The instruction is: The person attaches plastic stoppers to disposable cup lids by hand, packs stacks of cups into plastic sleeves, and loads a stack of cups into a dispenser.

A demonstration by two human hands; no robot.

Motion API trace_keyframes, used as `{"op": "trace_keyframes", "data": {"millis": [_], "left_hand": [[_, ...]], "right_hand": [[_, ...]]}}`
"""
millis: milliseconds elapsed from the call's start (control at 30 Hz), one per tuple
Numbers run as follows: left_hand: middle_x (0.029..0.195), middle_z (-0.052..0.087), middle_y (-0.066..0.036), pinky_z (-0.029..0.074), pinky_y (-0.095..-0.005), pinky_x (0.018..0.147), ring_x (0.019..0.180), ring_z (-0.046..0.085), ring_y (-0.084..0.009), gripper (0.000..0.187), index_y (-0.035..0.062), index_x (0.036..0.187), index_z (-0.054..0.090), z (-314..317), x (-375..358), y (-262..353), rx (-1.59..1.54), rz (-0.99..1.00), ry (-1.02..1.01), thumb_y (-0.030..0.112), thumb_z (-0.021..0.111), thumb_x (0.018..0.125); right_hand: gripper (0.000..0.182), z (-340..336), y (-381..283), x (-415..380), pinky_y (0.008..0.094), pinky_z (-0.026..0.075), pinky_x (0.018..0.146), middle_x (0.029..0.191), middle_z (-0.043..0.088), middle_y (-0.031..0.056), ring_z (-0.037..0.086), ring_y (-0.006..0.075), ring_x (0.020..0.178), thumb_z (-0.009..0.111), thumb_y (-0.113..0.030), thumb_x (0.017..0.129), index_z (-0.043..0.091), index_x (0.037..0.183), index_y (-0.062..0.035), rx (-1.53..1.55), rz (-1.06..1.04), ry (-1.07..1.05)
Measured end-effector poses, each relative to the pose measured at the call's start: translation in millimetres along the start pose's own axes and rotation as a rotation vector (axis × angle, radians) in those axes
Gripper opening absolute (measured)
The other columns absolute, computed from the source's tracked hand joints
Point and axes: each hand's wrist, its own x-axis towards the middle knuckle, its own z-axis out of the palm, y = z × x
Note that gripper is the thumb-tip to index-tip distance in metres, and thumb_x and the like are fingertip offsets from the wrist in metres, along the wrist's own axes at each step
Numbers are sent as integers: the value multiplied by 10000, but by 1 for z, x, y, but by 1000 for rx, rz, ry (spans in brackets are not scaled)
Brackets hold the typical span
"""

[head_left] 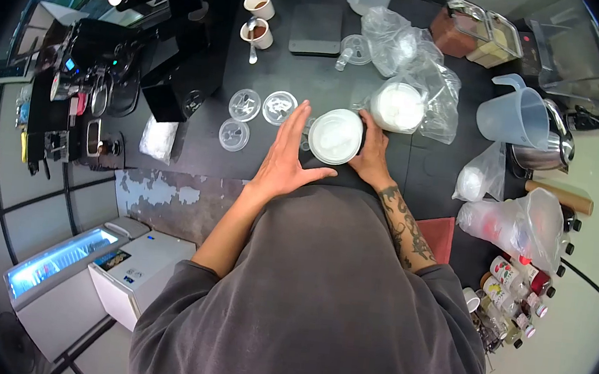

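A stack of white-topped round cups or lids [336, 136] stands near the front edge of the dark counter. My right hand [373, 151] is curled against its right side, the fingers wrapped round it. On the other side, my left hand [289, 156] is spread with thumb and fingers apart, just beside the stack and holding nothing. A second white round stack [398, 107], partly in clear plastic, is behind my right hand. Three clear plastic lids [244, 105] lie to the left of my left hand.
Two paper cups [257, 34] with brown contents, one with a spoon, stand at the back. A scale [314, 46] lies beside them. Plastic bags [437, 92], a clear pitcher [514, 115] and bottles [509, 294] are at the right. A coffee machine [95, 59] stands at the left.
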Motion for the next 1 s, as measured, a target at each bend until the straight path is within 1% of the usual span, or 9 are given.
{"op": "trace_keyframes", "data": {"millis": [133, 267, 300, 433, 567, 667, 767, 867, 1000], "left_hand": [[1630, 321, -250, 339, -499, 1216, 1497, 339, -426, 1231, -14, 1617, 194, -1, -31, -22, 49, -222, 22, 389, 942, 726], [1598, 389, -227, 360, -463, 1207, 1495, 368, -389, 1042, 26, 1593, 313, 0, -57, -24, 62, -420, -30, 360, 902, 801], [1570, 427, -219, 375, -461, 1191, 1474, 393, -385, 912, 25, 1558, 376, 2, -61, -20, 57, -434, -8, 340, 859, 852], [1538, 451, -217, 373, -465, 1184, 1430, 430, -395, 768, 15, 1515, 424, 8, -76, -25, 88, -470, 68, 289, 800, 903], [1543, 416, -253, 362, -489, 1186, 1420, 399, -437, 751, -25, 1510, 408, -2, -85, -44, 191, -528, 207, 255, 775, 918], [1545, 400, -279, 341, -506, 1194, 1428, 378, -454, 753, -29, 1499, 420, -13, -93, -74, 344, -515, 271, 267, 784, 910], [1551, 385, -296, 329, -527, 1192, 1433, 355, -469, 870, -69, 1513, 369, -26, -93, -114, 473, -501, 284, 331, 813, 881], [1542, 401, -286, 347, -531, 1173, 1416, 374, -454, 974, -87, 1544, 313, -34, -87, -138, 544, -510, 225, 381, 824, 859], [1482, 468, -267, 398, -513, 1133, 1342, 457, -434, 915, -88, 1526, 363, -51, -89, -150, 466, -460, 155, 326, 824, 852]], "right_hand": [[1124, -4, -1, -9, 499, 299, 1201, 1566, 412, 213, 389, 387, 1461, 938, -213, 708, 268, 1593, -33, 43, -2, 22], [1089, 0, 1, -20, 462, 320, 1221, 1568, 401, 230, 381, 398, 1470, 934, -163, 714, 284, 1571, 7, 142, 16, 58], [1083, 0, 2, -20, 459, 324, 1220, 1565, 401, 231, 387, 396, 1466, 932, -153, 716, 285, 1570, 4, 156, 7, 64], [1072, -4, 1, -21, 447, 367, 1197, 1549, 385, 231, 438, 385, 1418, 925, -126, 729, 274, 1572, -4, 177, -7, 44], [1051, -8, -3, -25, 424, 392, 1183, 1478, 434, 200, 487, 324, 1375, 930, -139, 746, 287, 1565, 1, 150, -23, 85], [861, -6, -11, -40, 446, 435, 1106, 1438, 470, 214, 525, 349, 1292, 914, -159, 772, 417, 1457, 0, 153, -30, 201], [507, -7, -24, -59, 436, 471, 970, 1212, 618, 150, 609, 312, 1075, 877, -192, 819, 608, 1215, -27, 60, 158, 121], [256, -5, -33, -65, 423, 469, 868, 995, 671, 89, 619, 305, 891, 830, -213, 867, 678, 1004, -58, -75, -104, -94], [217, 27, -65, -51, 376, 498, 796, 950, 680, 47, 636, 236, 805, 786, -197, 907, 688, 1055, -72, -96, -172, -52]]}}
